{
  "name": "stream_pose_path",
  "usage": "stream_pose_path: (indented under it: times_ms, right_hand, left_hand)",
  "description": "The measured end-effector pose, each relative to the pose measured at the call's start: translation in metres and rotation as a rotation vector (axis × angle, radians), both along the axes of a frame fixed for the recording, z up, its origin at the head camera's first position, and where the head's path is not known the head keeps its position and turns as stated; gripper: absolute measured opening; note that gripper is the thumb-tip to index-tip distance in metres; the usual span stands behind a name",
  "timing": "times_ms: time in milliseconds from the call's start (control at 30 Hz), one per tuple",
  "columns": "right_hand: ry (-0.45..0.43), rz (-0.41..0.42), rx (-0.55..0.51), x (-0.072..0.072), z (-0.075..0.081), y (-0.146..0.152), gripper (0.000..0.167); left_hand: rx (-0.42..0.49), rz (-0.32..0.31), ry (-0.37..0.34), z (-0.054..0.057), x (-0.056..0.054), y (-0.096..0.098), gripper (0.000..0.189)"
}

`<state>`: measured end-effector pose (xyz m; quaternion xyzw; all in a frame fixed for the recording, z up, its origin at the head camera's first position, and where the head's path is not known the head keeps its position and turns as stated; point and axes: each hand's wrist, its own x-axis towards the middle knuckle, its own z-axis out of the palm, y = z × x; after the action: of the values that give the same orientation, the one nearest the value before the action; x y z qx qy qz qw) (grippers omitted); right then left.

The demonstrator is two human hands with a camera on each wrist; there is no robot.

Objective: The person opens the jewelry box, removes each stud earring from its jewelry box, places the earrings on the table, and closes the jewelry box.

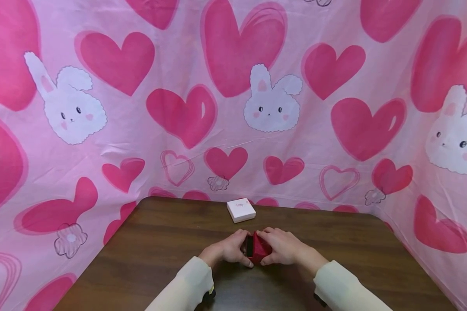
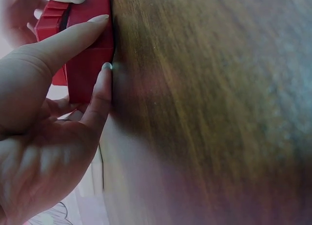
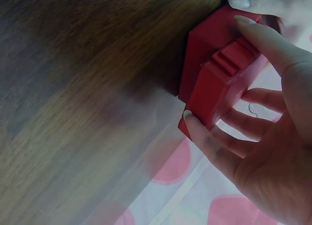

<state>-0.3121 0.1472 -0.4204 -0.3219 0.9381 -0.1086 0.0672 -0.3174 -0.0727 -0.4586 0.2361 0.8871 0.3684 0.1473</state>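
Observation:
A small red box, with a hinged lid and a dark inside showing on its left, stands between the two hands on the table. My left hand holds the left part, thumb along one side and fingers round the other. From the right, my right hand grips the lid between thumb and fingers. The lid stands partly away from the base, with a dark gap between them in the left wrist view. What lies inside cannot be made out.
Behind the hands, a flat white box with small pink print sits near the far edge of the brown wooden table. A pink cloth with hearts and rabbits hangs round the back and sides.

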Motion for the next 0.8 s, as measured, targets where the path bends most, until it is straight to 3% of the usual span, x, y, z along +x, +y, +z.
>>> stream_pose_path:
  times_ms: [500, 800]
  right_hand:
    - [0.066, -0.039, -0.019, 0.006, -0.0031, -0.0025, 0.084]
    - [0.071, -0.148, -0.033, 0.0078, -0.0025, 0.0019, 0.083]
  left_hand:
    - [-0.005, 0.007, -0.007, -0.0024, -0.0015, 0.0016, 0.067]
    - [-0.01, 0.012, -0.008, -0.0023, -0.0012, 0.0011, 0.067]
